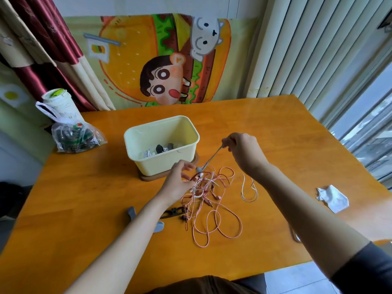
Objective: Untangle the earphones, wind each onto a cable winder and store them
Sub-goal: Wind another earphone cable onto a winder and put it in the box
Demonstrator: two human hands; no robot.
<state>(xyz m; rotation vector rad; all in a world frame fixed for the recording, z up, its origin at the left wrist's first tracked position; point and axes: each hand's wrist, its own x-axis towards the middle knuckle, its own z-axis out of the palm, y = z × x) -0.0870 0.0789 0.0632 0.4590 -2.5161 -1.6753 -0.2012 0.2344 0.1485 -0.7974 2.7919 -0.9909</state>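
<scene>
The left hand [178, 184] is blurred at the fingers, so whether it grips the tangle of cords [203, 194] cannot be told, nor which cord is which. The right hand [244, 151] hides where its curled fingers pinch a grey cord [212, 157]. The left forearm covers the middle of a grey winder [131, 212] and part of a black winder [169, 213]. The wall of the bin [165, 164] hides most of its small contents.

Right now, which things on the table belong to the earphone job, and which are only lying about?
Job: earphone tangle, pinched by left hand and right hand; grey winder; black winder; cream bin.
Lying about: plastic bag; cup; crumpled tissue.
</scene>
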